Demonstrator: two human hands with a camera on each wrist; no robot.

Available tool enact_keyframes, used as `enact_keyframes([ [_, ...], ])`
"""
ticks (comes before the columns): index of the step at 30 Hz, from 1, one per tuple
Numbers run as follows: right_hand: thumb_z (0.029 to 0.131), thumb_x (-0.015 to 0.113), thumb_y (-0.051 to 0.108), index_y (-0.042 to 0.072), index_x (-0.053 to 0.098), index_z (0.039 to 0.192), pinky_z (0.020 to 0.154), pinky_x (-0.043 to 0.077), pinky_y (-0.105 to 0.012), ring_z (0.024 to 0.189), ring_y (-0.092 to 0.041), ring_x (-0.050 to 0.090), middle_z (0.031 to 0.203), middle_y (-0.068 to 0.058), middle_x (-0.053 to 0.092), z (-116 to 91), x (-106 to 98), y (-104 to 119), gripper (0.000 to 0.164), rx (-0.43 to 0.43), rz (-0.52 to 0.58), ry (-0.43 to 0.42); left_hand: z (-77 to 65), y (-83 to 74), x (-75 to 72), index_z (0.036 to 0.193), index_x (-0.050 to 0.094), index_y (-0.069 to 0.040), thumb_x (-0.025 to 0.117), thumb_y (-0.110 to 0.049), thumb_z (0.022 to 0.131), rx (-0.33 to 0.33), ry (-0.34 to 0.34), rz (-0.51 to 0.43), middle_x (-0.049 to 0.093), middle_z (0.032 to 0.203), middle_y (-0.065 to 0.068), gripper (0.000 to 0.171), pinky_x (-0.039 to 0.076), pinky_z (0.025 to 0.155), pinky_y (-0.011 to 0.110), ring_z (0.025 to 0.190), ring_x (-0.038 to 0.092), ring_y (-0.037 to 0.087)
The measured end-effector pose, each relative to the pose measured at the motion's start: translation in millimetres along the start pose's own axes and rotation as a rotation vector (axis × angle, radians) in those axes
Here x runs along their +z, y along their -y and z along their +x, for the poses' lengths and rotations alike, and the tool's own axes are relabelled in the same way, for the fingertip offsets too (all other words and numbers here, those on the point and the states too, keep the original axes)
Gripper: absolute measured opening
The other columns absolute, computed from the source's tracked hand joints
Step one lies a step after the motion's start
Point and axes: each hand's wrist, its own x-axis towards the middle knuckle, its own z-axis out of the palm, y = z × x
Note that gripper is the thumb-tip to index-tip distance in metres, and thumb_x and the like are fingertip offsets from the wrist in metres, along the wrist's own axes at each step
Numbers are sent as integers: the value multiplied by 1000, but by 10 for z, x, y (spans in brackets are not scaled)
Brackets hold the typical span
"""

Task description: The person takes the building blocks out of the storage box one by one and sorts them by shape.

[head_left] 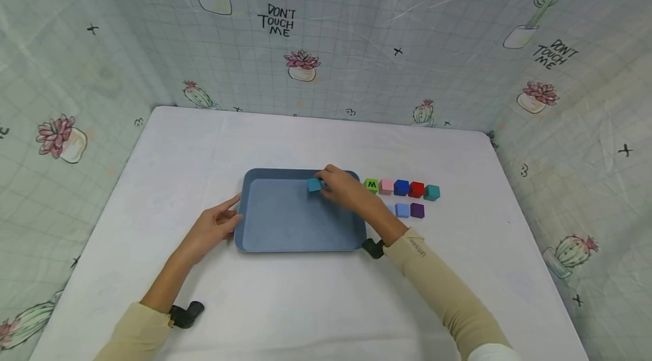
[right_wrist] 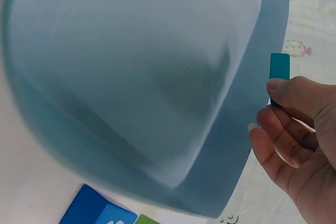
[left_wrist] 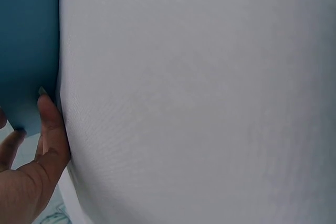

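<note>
My right hand (head_left: 343,187) pinches a teal-blue cube (head_left: 314,185) between thumb and fingers, over the far part of a blue-grey tray (head_left: 300,222). In the right wrist view, the cube (right_wrist: 280,66) sticks out past the thumb tip, with the other fingers loosely bent below it. At the tray's left side, my left hand (head_left: 211,229) rests its thumb and fingertips along the outer edge. The left wrist view has the thumb (left_wrist: 51,124) lying against the tray's outer wall (left_wrist: 29,35).
Right of the tray, a row holds a green lettered cube (head_left: 371,185), a pink cube (head_left: 386,186), a blue cube (head_left: 401,188), a red cube (head_left: 416,189) and a teal cube (head_left: 432,192). Nearer are a light blue cube (head_left: 402,210), a purple cube (head_left: 417,210) and another partly behind my right forearm.
</note>
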Motion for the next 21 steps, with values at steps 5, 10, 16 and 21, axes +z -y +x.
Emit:
enact_keyframes([
  [5, 87, 68, 7, -2, 56, 123, 88, 48, -31, 100, -21, 57, 113, -14, 56, -13, 6, -43, 39, 12, -5, -3, 5, 5, 2, 148, 30, -10, 57, -16, 96, 5, -3, 9, 47, 119, 26, 59, 54, 72, 31, 101, 57, 34],
  [10, 87, 68, 6, -2, 56, 124, 88, 49, -31, 100, -20, 57, 112, -13, 56, -48, -1, -90, 40, 13, 7, -13, 0, 3, 0, 148, 29, -10, 57, -17, 96, -1, 0, 11, 47, 120, 26, 59, 54, 73, 31, 102, 57, 34],
  [16, 88, 66, 5, -1, 54, 127, 91, 47, -31, 103, -20, 56, 114, -13, 54, -79, -59, -136, 42, 55, 18, -4, -2, -4, -6, 148, 29, -11, 57, -19, 96, -4, 3, 5, 46, 119, 26, 60, 54, 73, 31, 102, 56, 34],
  [21, 88, 66, 5, -3, 54, 126, 90, 48, -31, 103, -22, 57, 113, -14, 55, -96, -71, -168, 41, 53, 9, -15, 2, -1, -2, 148, 29, -11, 57, -19, 96, -7, 4, -5, 46, 119, 26, 60, 54, 73, 32, 102, 56, 34],
])
